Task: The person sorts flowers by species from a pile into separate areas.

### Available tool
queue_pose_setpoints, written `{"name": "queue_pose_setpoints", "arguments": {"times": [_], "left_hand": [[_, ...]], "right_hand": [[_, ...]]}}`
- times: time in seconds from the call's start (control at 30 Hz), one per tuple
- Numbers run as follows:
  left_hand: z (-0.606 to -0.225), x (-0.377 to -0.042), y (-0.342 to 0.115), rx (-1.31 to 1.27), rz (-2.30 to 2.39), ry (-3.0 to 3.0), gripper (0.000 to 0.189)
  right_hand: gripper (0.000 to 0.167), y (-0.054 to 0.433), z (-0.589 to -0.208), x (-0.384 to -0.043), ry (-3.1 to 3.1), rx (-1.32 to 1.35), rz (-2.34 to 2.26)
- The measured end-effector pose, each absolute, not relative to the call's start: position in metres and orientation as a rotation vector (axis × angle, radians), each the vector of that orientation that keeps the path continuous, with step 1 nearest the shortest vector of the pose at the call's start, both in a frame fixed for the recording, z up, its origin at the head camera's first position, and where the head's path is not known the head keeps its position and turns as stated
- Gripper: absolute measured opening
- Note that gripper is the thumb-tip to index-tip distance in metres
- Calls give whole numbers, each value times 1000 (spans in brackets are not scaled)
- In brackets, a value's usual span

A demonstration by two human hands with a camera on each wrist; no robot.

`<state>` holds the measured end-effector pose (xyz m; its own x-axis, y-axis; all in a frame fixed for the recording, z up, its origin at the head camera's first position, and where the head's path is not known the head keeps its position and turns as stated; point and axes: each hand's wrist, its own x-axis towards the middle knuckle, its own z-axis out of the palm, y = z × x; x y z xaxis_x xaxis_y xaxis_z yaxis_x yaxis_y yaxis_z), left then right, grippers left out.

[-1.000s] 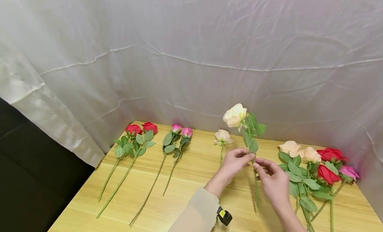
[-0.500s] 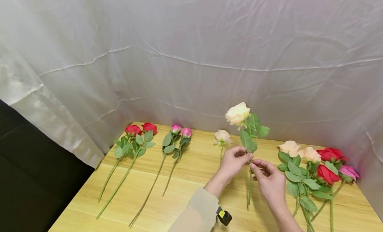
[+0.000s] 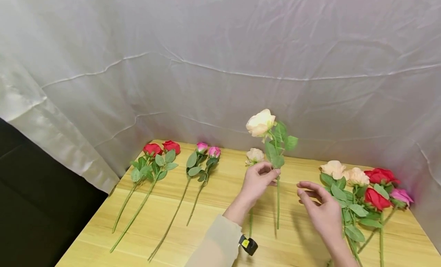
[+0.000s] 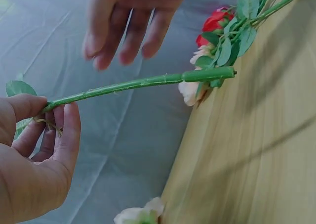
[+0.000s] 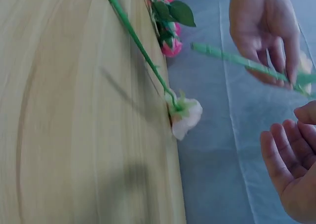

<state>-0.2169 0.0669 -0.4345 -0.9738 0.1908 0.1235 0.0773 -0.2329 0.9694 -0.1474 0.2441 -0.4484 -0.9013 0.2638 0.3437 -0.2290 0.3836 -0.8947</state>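
Fingers point(image 3: 312, 186) of our right hand point(image 3: 324, 211) have let go, loosely bent and empty, so our left hand point(image 3: 257, 181) alone now pinches one pale rose point(image 3: 260, 123) by its stem above the surface point(image 3: 227, 186)

Place: makeshift cloth-walled booth point(image 3: 344, 106), wider room unclear | far and right: hanging grey cloth point(image 3: 213, 41) | left: dark area point(image 3: 41, 202) past its edge | near: wooden table point(image 3: 227, 186)
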Motion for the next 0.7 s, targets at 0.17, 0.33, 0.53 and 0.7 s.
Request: {"name": "queue_pose_setpoints", "arguments": {"times": [0.17,0.33,0.53,0.7], "left_hand": [[-434,-216,52,305,2407,1939,14],[-438,-215,36,293,2414,2039,14],[-448,-217,17,250,2363,2209,15],[-457,-220,3,164,2299,2312,15]], "right_hand": [[24,259,-445,-143,-2151,-23,1354],[26,286,-445,-137,-2086,-25,1148],[30,330,-453,-127,-2192,-223,1037],[43,373,-457,-122,-2496,-426,912]]}}
